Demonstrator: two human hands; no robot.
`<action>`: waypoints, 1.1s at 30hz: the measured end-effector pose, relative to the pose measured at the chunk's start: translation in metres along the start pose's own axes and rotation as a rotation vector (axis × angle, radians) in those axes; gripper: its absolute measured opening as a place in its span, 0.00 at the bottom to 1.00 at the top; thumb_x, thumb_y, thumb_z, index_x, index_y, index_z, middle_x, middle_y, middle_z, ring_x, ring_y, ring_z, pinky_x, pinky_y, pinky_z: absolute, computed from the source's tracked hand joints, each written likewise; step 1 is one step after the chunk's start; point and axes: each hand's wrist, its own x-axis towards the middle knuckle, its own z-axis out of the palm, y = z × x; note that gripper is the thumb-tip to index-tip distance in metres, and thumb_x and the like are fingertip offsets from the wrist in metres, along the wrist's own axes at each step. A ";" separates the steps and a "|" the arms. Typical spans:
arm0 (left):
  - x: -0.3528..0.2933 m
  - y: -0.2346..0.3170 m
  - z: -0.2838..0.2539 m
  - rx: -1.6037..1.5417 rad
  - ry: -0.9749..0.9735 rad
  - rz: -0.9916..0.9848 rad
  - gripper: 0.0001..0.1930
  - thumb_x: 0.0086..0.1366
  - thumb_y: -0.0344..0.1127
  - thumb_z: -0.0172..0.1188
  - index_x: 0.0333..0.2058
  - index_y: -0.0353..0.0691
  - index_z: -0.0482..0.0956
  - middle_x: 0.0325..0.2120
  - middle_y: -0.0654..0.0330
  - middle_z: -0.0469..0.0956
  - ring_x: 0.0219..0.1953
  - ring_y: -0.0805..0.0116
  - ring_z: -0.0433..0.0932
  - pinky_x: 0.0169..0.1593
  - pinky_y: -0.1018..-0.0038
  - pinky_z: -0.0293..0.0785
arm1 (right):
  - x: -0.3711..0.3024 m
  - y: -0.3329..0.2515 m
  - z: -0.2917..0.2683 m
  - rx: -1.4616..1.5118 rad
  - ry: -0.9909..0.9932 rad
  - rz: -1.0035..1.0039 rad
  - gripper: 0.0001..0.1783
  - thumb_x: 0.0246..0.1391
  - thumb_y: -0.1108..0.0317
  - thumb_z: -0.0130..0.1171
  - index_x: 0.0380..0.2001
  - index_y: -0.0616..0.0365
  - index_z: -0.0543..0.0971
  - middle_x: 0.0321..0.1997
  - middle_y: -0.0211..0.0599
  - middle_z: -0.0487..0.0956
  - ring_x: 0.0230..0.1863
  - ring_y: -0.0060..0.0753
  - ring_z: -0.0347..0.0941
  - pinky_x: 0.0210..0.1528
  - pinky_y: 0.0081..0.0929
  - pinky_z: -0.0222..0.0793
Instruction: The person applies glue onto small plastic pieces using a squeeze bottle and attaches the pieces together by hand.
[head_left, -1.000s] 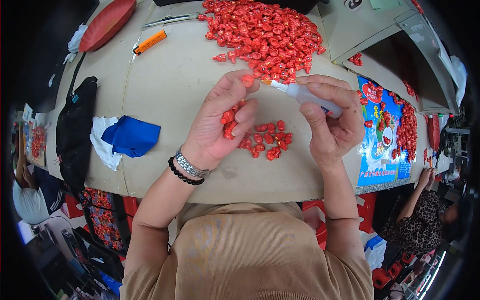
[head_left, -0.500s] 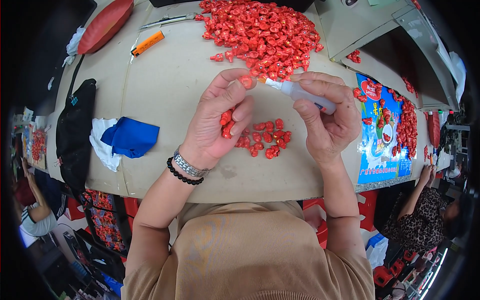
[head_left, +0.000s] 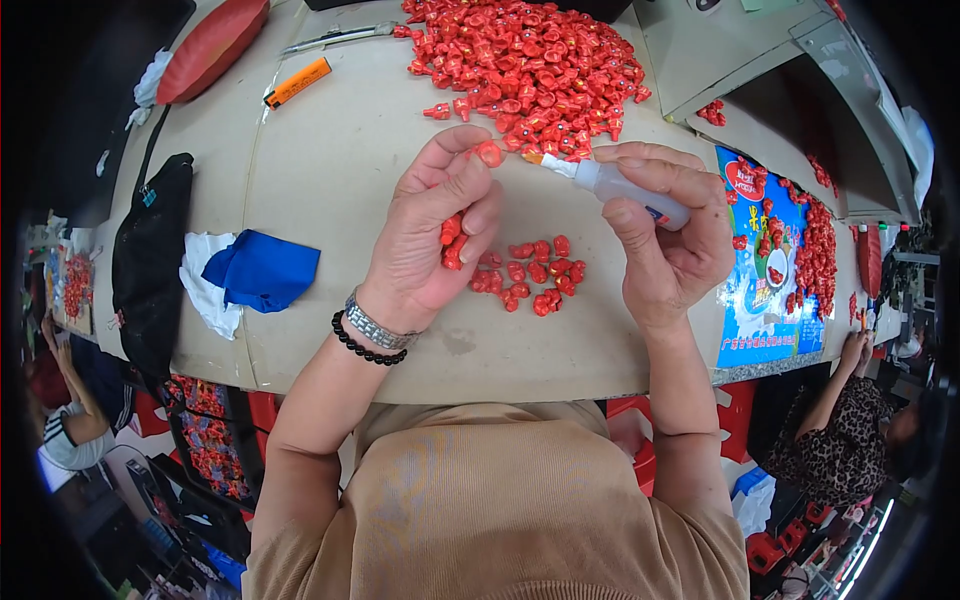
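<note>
Between thumb and forefinger, my left hand (head_left: 433, 225) pinches a small red plastic piece (head_left: 488, 153). More red pieces (head_left: 452, 241) are tucked under its curled fingers. My right hand (head_left: 672, 235) is wrapped round a translucent squeeze bottle (head_left: 637, 192) with a white neck and an orange-brown tip (head_left: 534, 157). That tip points left at the pinched piece, with a small gap between them. On the table below and between my hands lies a small group of red pieces (head_left: 530, 272). A large heap of similar red pieces (head_left: 525, 65) spreads beyond my hands.
An orange cutter or lighter-shaped tool (head_left: 297, 83), a metal tool (head_left: 340, 38) and a red tray (head_left: 213, 50) lie far left. Nearer are a blue cloth (head_left: 262, 271) and a black bag (head_left: 152, 260). At right stand a grey cabinet (head_left: 735, 60) and a blue printed sheet (head_left: 745, 325).
The bottle in my right hand has drawn back slightly to the right, widening the gap between its tip and the red piece. My left hand has shifted a little left.
</note>
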 end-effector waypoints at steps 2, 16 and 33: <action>0.000 0.000 0.001 0.019 0.008 0.013 0.11 0.65 0.29 0.54 0.45 0.42 0.71 0.39 0.66 0.75 0.20 0.81 0.60 0.14 0.87 0.57 | 0.000 0.000 0.000 0.031 0.014 0.020 0.13 0.41 0.82 0.63 0.34 0.66 0.76 0.36 0.45 0.80 0.39 0.36 0.77 0.37 0.25 0.74; -0.002 0.002 0.004 0.078 0.020 0.056 0.10 0.64 0.27 0.55 0.44 0.44 0.71 0.40 0.65 0.74 0.21 0.81 0.61 0.14 0.87 0.58 | 0.002 -0.002 -0.001 -0.076 -0.066 0.002 0.13 0.40 0.81 0.65 0.34 0.65 0.77 0.35 0.45 0.79 0.37 0.36 0.78 0.33 0.24 0.74; 0.000 0.000 0.000 0.007 0.007 0.034 0.11 0.64 0.28 0.55 0.45 0.43 0.71 0.39 0.64 0.75 0.20 0.81 0.60 0.14 0.87 0.58 | 0.000 0.002 0.000 0.000 -0.005 0.024 0.12 0.43 0.79 0.64 0.34 0.65 0.76 0.36 0.44 0.79 0.38 0.35 0.77 0.36 0.24 0.74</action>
